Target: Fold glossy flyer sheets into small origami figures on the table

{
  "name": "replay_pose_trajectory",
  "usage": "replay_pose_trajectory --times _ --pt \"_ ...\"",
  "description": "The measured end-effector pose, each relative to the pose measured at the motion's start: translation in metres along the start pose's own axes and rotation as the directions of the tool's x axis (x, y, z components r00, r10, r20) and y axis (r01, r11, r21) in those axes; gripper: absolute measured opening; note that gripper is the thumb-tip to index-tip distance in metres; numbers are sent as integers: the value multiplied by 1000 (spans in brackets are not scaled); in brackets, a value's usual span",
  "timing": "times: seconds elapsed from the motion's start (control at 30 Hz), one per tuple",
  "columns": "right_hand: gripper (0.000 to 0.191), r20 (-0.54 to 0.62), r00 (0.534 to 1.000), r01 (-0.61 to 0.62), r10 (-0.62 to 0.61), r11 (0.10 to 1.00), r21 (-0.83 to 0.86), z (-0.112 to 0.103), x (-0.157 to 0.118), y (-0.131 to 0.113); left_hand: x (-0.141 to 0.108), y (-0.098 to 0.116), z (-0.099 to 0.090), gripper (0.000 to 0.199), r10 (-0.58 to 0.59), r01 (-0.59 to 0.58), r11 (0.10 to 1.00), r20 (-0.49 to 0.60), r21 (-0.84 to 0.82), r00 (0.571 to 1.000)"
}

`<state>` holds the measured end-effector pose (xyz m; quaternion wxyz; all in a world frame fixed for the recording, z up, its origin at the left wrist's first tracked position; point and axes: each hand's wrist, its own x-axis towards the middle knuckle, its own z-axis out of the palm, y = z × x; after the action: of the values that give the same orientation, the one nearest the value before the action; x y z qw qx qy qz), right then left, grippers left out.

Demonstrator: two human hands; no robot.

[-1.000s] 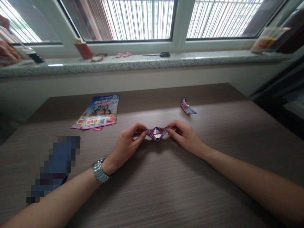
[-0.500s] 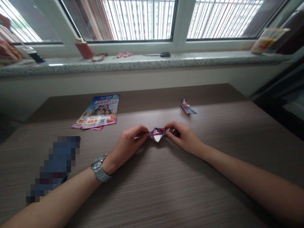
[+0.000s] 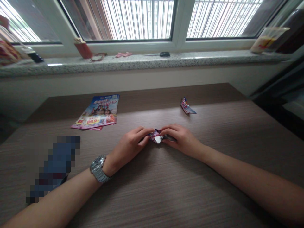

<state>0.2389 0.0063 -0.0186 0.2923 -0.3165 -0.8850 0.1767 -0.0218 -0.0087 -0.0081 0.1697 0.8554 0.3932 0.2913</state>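
Observation:
A small folded paper boat [image 3: 157, 137], purple and blue print with a white patch facing me, is between my hands at the middle of the table. My left hand [image 3: 132, 141] pinches its left end, thumb below and fingers on top. From the other side my right hand [image 3: 179, 136] grips the right end, its fingertips over the upper edge. The fingers hide both ends of the paper. Farther back to the right lies another folded paper piece [image 3: 187, 107] in similar print, apart from my hands.
Several printed flyers [image 3: 99, 111] lie stacked at the back left of the brown table [image 3: 152, 190]. A pixelated dark blue object [image 3: 55, 166] is beside my left forearm. On the stone windowsill [image 3: 133, 63] are scissors [image 3: 163, 54], a red box [image 3: 83, 49] and a plastic cup [image 3: 267, 39].
My fingers have moved inward over the ends of the paper boat, the right ones most. The boat looks a little flatter and more covered. The other things stay in place.

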Motion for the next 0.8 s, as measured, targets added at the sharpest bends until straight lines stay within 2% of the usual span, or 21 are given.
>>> replay_pose_trajectory --times 0.1,0.2,0.47,0.8 --pt "19 -11 1000 -4 4 1000 1 1 0 0 0 3 0 26 58 -63 996 80 56 995" --pt "22 -9 1000 -9 9 1000 0 1 0 0 0 4 0 21 64 -73 993 101 89 993" --pt "12 -18 999 -40 40 999 -3 1 -1 4 0 1 -3 13 42 -55 982 78 182 996" --pt "7 -34 997 -74 74 997 6 -1 -4 10 2 0 -6 12 41 -57 982 91 179 995"
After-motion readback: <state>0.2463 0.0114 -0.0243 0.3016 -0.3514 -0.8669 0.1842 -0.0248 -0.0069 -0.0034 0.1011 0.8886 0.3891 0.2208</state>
